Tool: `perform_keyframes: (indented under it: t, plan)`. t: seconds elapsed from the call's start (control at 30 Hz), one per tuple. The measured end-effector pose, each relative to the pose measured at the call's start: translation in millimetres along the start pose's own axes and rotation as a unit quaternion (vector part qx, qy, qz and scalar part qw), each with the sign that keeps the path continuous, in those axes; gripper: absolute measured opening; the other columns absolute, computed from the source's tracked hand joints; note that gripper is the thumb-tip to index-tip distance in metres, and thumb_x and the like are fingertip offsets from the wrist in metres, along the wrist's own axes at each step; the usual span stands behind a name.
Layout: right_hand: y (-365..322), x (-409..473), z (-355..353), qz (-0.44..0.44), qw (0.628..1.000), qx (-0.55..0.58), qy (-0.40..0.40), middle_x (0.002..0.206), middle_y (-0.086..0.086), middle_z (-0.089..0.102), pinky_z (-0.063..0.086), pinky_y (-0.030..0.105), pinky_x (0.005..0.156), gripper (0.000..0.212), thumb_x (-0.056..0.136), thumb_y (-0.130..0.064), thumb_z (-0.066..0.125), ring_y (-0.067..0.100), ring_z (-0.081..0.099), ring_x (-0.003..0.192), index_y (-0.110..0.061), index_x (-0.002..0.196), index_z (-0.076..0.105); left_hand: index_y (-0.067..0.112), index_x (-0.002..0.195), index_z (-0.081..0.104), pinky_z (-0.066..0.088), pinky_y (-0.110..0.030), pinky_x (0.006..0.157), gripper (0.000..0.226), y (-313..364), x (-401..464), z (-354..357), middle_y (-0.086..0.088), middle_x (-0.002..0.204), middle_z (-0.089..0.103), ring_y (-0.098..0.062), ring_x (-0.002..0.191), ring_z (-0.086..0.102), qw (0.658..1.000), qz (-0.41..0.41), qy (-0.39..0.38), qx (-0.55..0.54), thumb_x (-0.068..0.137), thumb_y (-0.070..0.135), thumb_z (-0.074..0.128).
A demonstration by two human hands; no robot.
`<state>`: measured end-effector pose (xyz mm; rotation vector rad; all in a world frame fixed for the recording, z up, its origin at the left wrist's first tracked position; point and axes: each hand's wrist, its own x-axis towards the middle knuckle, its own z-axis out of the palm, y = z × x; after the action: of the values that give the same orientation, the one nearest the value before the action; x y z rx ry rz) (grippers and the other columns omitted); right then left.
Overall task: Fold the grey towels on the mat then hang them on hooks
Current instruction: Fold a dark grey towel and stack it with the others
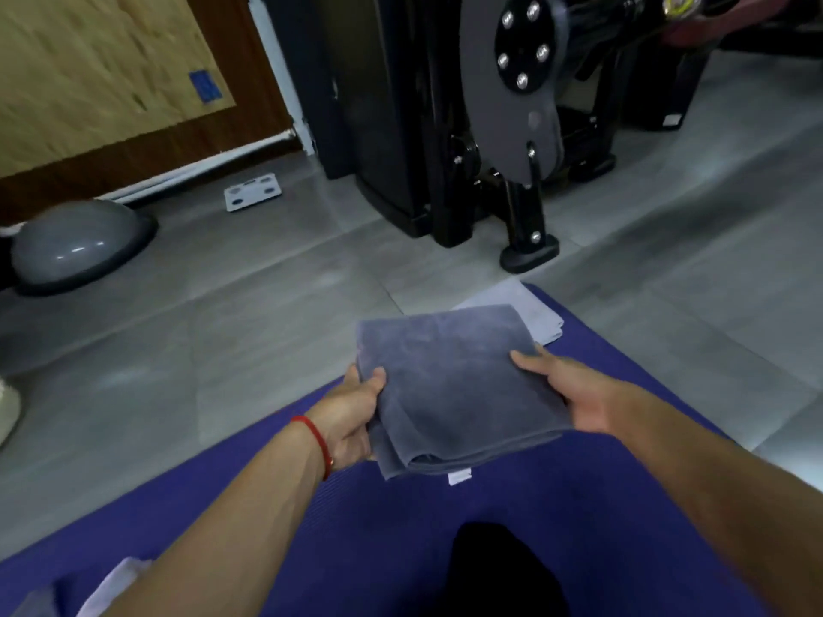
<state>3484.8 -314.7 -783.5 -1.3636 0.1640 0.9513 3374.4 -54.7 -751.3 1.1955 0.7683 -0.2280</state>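
Observation:
A folded dark grey towel (450,385) is lifted above the purple mat (401,536), a white label hanging from its near edge. My left hand (356,416) grips its left side, thumb on top and fingers beneath. My right hand (574,389) holds its right side, thumb on top, fingers hidden under the cloth. A lighter grey folded towel (534,313) lies on the far end of the mat, partly hidden behind the held one. Another pale cloth (111,585) shows at the mat's near left corner.
Black gym machine (512,126) stands just beyond the mat on the grey tiled floor. A grey balance dome (75,247) sits at the left, a white scale (253,191) near the wooden wall. A dark knee (503,572) is at the bottom.

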Motion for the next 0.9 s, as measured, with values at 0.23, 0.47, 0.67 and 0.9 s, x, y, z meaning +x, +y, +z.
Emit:
perform_keyframes:
  t: [0.23, 0.47, 0.67, 0.9]
  plan:
    - [-38.1, 135.7, -98.8, 0.025, 0.992, -0.115, 0.045, 0.122, 0.000, 0.072, 0.058, 0.037, 0.084, 0.031, 0.104, -0.022, 0.056, 0.021, 0.072, 0.107, -0.038, 0.131, 0.056, 0.030, 0.122, 0.056, 0.061, -0.056, 0.076, 0.018, -6.9, 163.9, 61.5, 0.001, 0.114, 0.073, -0.026, 0.101, 0.072, 0.995, -0.039, 0.032, 0.083, 0.105, 0.029, 0.050]
    - [-94.7, 284.0, -160.3, -0.113, 0.847, -0.481, 0.199, 0.127, 0.010, 0.062, 0.042, 0.039, 0.101, 0.041, 0.102, -0.026, 0.056, 0.033, 0.057, 0.118, -0.018, 0.141, 0.046, 0.035, 0.124, 0.052, 0.063, -0.050, 0.074, 0.022, -11.4, 315.0, 120.4, 0.004, 0.115, 0.067, -0.023, 0.104, 0.069, 0.994, -0.001, 0.075, 0.074, 0.103, 0.028, 0.054]
    - [-58.2, 372.8, -194.6, -0.003, 0.744, -0.639, 0.195, 0.155, 0.015, 0.034, 0.038, 0.052, 0.112, 0.071, 0.105, -0.045, 0.040, 0.041, 0.041, 0.137, -0.033, 0.161, -0.002, 0.034, 0.134, 0.048, 0.057, -0.044, 0.085, 0.040, -60.6, 381.8, 100.9, -0.010, 0.133, 0.053, -0.025, 0.110, 0.059, 0.919, -0.016, 0.181, 0.351, 0.097, 0.049, 0.054]
    - [-37.0, 379.8, -180.4, 0.025, 0.703, -0.676, 0.219, 0.157, 0.014, 0.027, 0.035, 0.060, 0.109, 0.066, 0.107, -0.043, 0.031, 0.041, 0.034, 0.141, -0.038, 0.160, -0.008, 0.061, 0.142, -0.027, 0.002, -0.077, 0.110, 0.109, -149.7, 341.1, -30.8, 0.014, 0.148, -0.053, -0.027, 0.145, -0.039, 0.763, -0.070, 0.102, 0.634, 0.073, 0.084, 0.055]
